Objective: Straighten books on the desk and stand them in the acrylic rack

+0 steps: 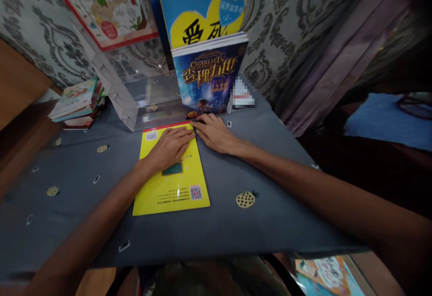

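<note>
A yellow book [172, 188] lies back cover up on the grey-blue tablecloth [263, 215]. My left hand [169, 147] rests flat on its upper half, fingers stretched toward the far right corner. My right hand [213, 132] lies just right of that corner, fingers flat and touching the book's top edge. Right behind the hands a dark blue book [208, 80] stands upright, leaning with larger blue-and-yellow books [205, 8] against the wall.
A clear acrylic stand [135, 93] sits behind the yellow book at the left. A pile of books [78, 105] lies at the far left. A poster [108, 3] leans on the patterned wall. More books [324, 275] lie below the table's right edge.
</note>
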A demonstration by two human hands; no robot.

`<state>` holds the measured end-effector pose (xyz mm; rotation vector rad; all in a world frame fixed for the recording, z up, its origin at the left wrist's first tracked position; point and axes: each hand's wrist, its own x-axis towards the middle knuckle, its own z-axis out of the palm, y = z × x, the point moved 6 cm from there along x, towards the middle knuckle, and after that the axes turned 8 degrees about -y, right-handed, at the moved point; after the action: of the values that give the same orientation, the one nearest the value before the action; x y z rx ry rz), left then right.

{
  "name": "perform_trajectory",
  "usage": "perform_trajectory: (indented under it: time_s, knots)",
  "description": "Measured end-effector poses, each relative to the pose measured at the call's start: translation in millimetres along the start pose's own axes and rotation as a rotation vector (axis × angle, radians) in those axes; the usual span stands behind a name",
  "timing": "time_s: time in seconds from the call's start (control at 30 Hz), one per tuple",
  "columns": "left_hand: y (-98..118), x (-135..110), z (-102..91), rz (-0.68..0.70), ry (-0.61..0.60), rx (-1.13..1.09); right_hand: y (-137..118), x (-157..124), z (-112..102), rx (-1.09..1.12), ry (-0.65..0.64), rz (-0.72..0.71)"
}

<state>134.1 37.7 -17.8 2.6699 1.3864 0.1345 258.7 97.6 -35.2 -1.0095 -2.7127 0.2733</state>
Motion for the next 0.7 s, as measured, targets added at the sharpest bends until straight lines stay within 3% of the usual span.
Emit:
perform_trajectory:
  time_s: [0.4, 0.7]
  knots:
    - [61.4, -56.3, -5.3, 0.221, -0.036, -0.012, 0.5, -0.2, 2.4, -0.025, -0.003, 0.005]
    - [89.4, -85.6, -2.1, 0.225, -0.075, 0.132, -0.8, -1.5, 4.6, -0.049, 0.029, 0.005]
